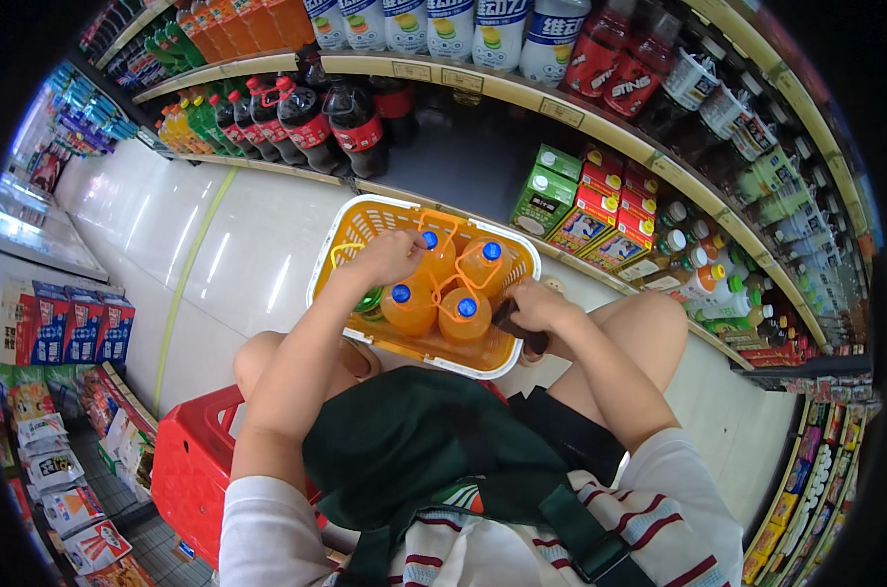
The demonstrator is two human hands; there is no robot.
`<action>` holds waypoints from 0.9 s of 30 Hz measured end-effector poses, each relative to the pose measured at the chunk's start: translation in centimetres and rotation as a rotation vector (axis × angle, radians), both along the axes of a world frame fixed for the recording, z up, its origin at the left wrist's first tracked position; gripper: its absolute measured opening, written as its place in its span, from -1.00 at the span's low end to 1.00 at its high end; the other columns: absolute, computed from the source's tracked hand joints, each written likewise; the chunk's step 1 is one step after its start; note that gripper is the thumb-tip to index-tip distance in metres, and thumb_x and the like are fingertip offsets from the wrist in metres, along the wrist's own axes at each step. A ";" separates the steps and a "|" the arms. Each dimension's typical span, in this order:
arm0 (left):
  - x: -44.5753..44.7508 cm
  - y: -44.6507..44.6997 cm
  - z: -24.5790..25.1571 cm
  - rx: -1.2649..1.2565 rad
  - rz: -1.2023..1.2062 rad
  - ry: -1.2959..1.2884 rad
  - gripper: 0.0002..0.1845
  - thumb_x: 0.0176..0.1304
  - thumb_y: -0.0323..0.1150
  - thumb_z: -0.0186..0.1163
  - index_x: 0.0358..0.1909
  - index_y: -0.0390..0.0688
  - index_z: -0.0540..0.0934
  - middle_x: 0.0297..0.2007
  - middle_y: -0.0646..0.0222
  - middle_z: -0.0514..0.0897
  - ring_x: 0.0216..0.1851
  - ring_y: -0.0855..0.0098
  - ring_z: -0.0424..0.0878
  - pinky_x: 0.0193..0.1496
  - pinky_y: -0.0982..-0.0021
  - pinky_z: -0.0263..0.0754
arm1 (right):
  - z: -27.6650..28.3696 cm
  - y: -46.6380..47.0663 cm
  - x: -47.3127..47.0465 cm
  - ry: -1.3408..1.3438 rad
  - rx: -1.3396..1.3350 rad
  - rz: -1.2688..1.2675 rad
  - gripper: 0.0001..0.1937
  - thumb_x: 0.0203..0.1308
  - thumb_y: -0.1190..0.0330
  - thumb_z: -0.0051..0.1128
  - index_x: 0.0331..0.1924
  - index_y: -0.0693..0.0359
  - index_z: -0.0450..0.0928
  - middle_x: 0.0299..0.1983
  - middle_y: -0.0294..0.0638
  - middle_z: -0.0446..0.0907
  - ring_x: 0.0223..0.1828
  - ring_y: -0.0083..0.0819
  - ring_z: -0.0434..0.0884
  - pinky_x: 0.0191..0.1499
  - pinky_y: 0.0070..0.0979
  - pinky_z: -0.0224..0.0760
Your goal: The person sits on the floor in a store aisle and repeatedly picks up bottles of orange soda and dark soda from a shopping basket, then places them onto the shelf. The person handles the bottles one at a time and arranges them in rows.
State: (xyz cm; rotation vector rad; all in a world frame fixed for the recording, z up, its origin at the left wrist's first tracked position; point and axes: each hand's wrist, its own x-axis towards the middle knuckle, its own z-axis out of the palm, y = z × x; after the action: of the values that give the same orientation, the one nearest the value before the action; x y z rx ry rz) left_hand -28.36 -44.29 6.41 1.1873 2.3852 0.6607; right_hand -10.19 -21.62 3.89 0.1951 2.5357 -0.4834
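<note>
A yellow plastic shopping basket with a white rim (362, 202) stands between my knees. In it are several large orange-drink bottles (410, 312) with blue caps and orange carrying loops, and part of a green bottle (370, 302) at the left. My left hand (392, 257) is over the basket at the blue cap (429, 240) of the far left bottle; whether its fingers grip the cap or loop cannot be told. My right hand (535, 307) is at the basket's right side, its fingers on a dark brown item (506, 317) that I cannot make out.
Drink shelves curve ahead, with cola bottles (353, 132) left on the bottom shelf (450, 158) and juice cartons (546, 194) right. A red plastic stool (194, 469) is under me. Snack packets (54, 469) and boxes (84, 323) stand left; another snack shelf (803, 477) stands right.
</note>
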 end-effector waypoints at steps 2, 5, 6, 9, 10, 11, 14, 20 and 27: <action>-1.6 -0.5 0.1 -0.019 -0.007 0.005 -0.72 0.24 -0.33 0.10 -0.12 -0.28 0.61 -0.22 0.05 0.69 -0.11 0.11 0.65 0.00 0.23 0.51 | 1.8 0.4 -2.9 0.076 0.044 0.060 -0.72 0.08 0.44 0.06 -0.12 0.38 0.59 -0.05 0.19 0.55 0.04 0.05 0.56 0.08 -0.18 0.45; -3.9 -2.3 -0.4 -0.228 0.085 0.119 -0.70 0.24 -0.30 0.10 -0.11 -0.27 0.61 -0.23 0.07 0.70 -0.11 0.11 0.65 0.00 0.22 0.51 | 4.6 -0.3 -6.4 0.377 0.071 0.134 -0.78 0.09 0.45 0.07 -0.19 0.37 0.58 -0.21 0.12 0.60 -0.12 0.05 0.60 -0.04 -0.16 0.48; -4.6 -3.2 -0.6 -0.289 0.100 0.115 -0.67 0.20 -0.27 0.13 -0.09 -0.26 0.61 -0.16 0.06 0.68 -0.05 0.11 0.63 0.04 0.20 0.50 | 5.3 -1.1 -7.7 0.435 0.013 0.115 -0.79 0.10 0.45 0.05 -0.21 0.39 0.58 -0.21 0.14 0.60 -0.13 0.06 0.61 -0.04 -0.15 0.48; -5.4 -5.6 -1.7 -0.448 0.198 0.128 -0.62 0.15 -0.24 0.16 -0.05 -0.25 0.60 -0.06 -0.01 0.62 0.01 0.09 0.59 0.08 0.19 0.48 | 5.8 -4.8 -11.4 0.596 -0.210 0.139 -0.79 0.10 0.48 0.00 -0.27 0.44 0.59 -0.19 0.19 0.60 -0.15 0.09 0.62 -0.04 -0.14 0.49; -5.8 -6.1 -2.0 -0.503 0.186 0.078 -0.56 0.11 -0.21 0.20 -0.01 -0.25 0.59 0.01 -0.09 0.56 0.05 0.05 0.56 0.12 0.16 0.46 | 5.5 -6.2 -12.5 0.620 -0.305 0.190 -0.79 0.09 0.48 0.00 -0.27 0.44 0.59 -0.20 0.19 0.60 -0.15 0.10 0.62 -0.05 -0.14 0.50; -5.8 -6.4 -2.4 -0.486 0.234 0.093 -0.55 0.10 -0.21 0.20 0.00 -0.25 0.58 0.00 -0.10 0.56 0.04 0.04 0.56 0.13 0.15 0.46 | 4.9 -7.7 -13.4 0.651 -0.401 0.245 -0.79 0.08 0.48 0.00 -0.28 0.45 0.59 -0.20 0.19 0.60 -0.15 0.10 0.62 -0.05 -0.14 0.50; -5.8 -7.2 -3.0 -0.422 0.355 0.132 -0.51 0.11 -0.16 0.22 0.04 -0.23 0.57 0.01 -0.09 0.57 0.06 0.04 0.56 0.15 0.12 0.44 | 1.8 -12.1 -15.3 0.226 -0.316 0.274 -0.71 0.08 0.42 0.10 -0.14 0.44 0.54 -0.10 0.23 0.57 0.01 0.08 0.55 0.12 -0.19 0.41; -7.1 -8.1 -2.2 -0.591 0.384 -0.033 -0.45 0.17 -0.04 0.12 0.01 -0.30 0.57 0.00 -0.05 0.61 0.10 0.07 0.56 0.14 0.05 0.42 | -4.8 -16.8 -15.9 0.191 -0.305 0.239 -0.25 0.03 0.10 0.32 0.23 0.38 0.28 0.22 0.15 0.35 0.23 0.04 0.39 0.28 -0.24 0.26; -8.8 -8.0 -1.4 -0.459 0.455 -0.564 -0.70 0.03 -0.34 0.19 -0.31 -0.40 0.67 -0.33 -0.07 0.70 -0.29 0.13 0.72 -0.31 0.15 0.64 | -7.7 -18.1 -18.0 0.164 -0.556 0.205 -0.19 -0.02 0.03 0.38 0.28 0.27 0.28 0.27 0.06 0.32 0.34 -0.08 0.27 0.35 -0.31 0.15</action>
State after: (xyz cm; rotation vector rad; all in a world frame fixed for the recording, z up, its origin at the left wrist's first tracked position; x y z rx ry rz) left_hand -37.18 -52.33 5.00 0.2209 2.1394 0.4556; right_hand -28.21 -39.70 -3.77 -0.3185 2.4260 -1.1257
